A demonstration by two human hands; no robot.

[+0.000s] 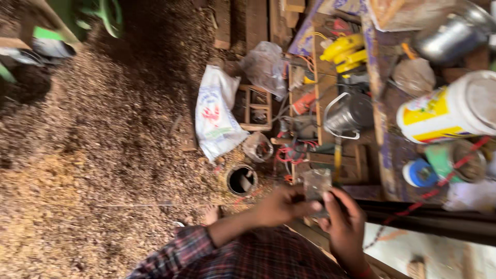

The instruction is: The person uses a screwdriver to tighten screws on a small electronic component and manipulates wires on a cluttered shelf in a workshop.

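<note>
Holding a small clear plastic box [316, 185] between both hands, you stand over a floor thick with wood shavings [103, 144]. Your left hand [281, 205] reaches across from a plaid sleeve [181, 250], fingers curled and pinched on the box's lower left side. Your right hand [345, 225] comes up from below, thumb pressed on the box's lower right corner, the other fingers folded behind it. The box sits upright, just in front of the near edge of a cluttered wooden shelf [382, 129]; its contents are too blurred to tell. On the shelf: a large white and yellow tub [449, 111] lying on its side, a blue-capped roll [419, 173] below it, a metal can with a wire handle [349, 114] to its left, and a yellow power tool [345, 51] further back. On the floor to the left: a white printed sack [216, 116], a small wooden crate [254, 108] beside it, a crumpled clear bag [264, 64], and a round open tin [242, 179] near your left hand. A bare foot [210, 214] shows just below the tin.
</note>
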